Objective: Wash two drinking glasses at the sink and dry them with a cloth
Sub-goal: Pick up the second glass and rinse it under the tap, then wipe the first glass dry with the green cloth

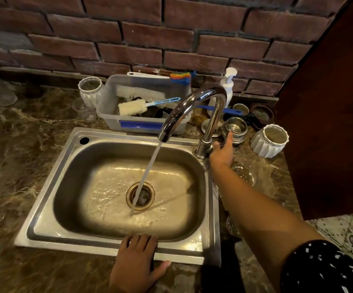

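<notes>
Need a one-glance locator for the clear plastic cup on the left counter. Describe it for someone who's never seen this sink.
Start at the stainless steel sink and go to the translucent plastic tub of brushes behind it. The small clear plastic cup stands on the marble counter just left of that tub, in front of a white ribbed ceramic pot. It alone there is see-through and smooth-sided.

Scene was dim and warm-toned, light came from above and slightly right. Strong glare sat on the curved chrome tap (194, 108) and the wet floor of the stainless steel sink (116, 187); the outstretched right forearm (253, 206) threw a thin shadow across the basin. Wide-angle lens bent the dark red brick wall (129, 32) at the edges, left counter corner was soft and smeared
</notes>
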Tool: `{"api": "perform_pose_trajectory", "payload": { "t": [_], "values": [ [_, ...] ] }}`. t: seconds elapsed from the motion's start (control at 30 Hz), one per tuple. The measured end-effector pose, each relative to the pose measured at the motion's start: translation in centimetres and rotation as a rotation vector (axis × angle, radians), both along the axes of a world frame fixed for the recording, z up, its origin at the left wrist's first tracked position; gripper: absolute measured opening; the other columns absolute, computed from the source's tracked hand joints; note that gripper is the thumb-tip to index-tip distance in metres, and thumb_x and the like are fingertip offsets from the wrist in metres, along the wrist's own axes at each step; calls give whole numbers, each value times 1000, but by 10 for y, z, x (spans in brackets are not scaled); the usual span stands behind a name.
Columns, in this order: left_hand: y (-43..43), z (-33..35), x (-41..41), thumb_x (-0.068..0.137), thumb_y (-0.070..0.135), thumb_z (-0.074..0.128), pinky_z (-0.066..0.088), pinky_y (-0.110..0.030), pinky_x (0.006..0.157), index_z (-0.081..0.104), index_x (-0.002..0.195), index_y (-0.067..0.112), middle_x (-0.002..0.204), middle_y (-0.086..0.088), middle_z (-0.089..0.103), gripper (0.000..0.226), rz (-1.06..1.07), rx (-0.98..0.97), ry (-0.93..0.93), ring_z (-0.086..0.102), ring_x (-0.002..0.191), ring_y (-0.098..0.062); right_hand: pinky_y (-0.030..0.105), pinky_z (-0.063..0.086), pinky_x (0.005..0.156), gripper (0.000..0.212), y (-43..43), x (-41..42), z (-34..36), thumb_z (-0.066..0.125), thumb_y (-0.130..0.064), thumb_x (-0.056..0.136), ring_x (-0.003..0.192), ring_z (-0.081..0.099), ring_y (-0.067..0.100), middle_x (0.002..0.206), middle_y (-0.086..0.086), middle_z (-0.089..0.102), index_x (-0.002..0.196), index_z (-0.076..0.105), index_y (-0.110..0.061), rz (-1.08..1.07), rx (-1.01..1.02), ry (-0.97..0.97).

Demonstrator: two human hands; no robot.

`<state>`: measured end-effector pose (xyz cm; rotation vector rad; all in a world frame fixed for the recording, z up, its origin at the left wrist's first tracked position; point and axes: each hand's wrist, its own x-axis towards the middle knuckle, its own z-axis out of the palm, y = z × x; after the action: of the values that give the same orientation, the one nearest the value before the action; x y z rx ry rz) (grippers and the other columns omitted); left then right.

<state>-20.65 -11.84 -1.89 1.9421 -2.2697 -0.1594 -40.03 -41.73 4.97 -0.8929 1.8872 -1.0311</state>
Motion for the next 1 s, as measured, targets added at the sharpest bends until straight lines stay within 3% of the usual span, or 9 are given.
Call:
{"api": "perform_pose_trajectory", "payload": {
  "t": [0.27, 0.5, 0.63, 0.73, 0.83, 1.0],
  "values": [
    [0, -4, -1, 74, 78, 59, 56, -45, 78, 76, 101, 24, 94, 5, 73, 62, -1, -10, -7, 71, 85, -20, 44, 36, 114, 63, -2, -5, 2, 47, -14, 105, 140, 44, 30, 152, 10, 45, 158, 20, -31, 85, 7, 102],
    [1, 2, -2, 80, 76, 55, 54, -42, 77, 71, 99, 27, 90, 8, 68, 55, -3, 16, 16, 66, 82, -18, 51, 41, 111, 71, -4, -1, 8, 48, -11, 102, 131, 51, 33, 148, 14, 48, 159, 12, -35, 98, 93, 139],
    [1, 10, -3, 83, 77, 49, 54, -42, 79, 71, 97, 27, 89, 7, 68, 56, 21, 94, 14, 65, 82, -19, 48, 31, 120, 78, 28, 11, 16, 56, -4, 97, 148, 33, 30, 163, 7, 30, 160, 15, -22, 131, 95, 165],
    [2, 19, -2, 88, 76, 42, 50, -43, 84, 69, 104, 25, 100, 2, 69, 60, 11, 142, 28, 64, 91, -22, 48, 37, 117, 75, 68, 19, 14, 61, -14, 89, 143, 42, 29, 158, 6, 39, 156, 27, -20, 184, 60, 169],
    [3, 31, -2, 93, 77, 24, 39, -44, 102, 57, 128, 26, 126, 1, 62, 70, -4, 287, -6, 55, 116, -23, 38, 40, 113, 67, 115, 32, 25, 61, -14, 90, 136, 49, 29, 151, 10, 48, 151, 34, -14, 297, 60, 231],
    [2, 49, 24, 101, 51, 42, 28, -45, 117, 40, 148, 23, 147, -3, 50, 55, -136, 412, 90, 44, 136, -25, 37, 51, 92, 33, 182, 73, 33, 60, -14, 95, 109, 65, 27, 122, 10, 67, 128, 60, -12, 527, 154, 244]
  ]
}}
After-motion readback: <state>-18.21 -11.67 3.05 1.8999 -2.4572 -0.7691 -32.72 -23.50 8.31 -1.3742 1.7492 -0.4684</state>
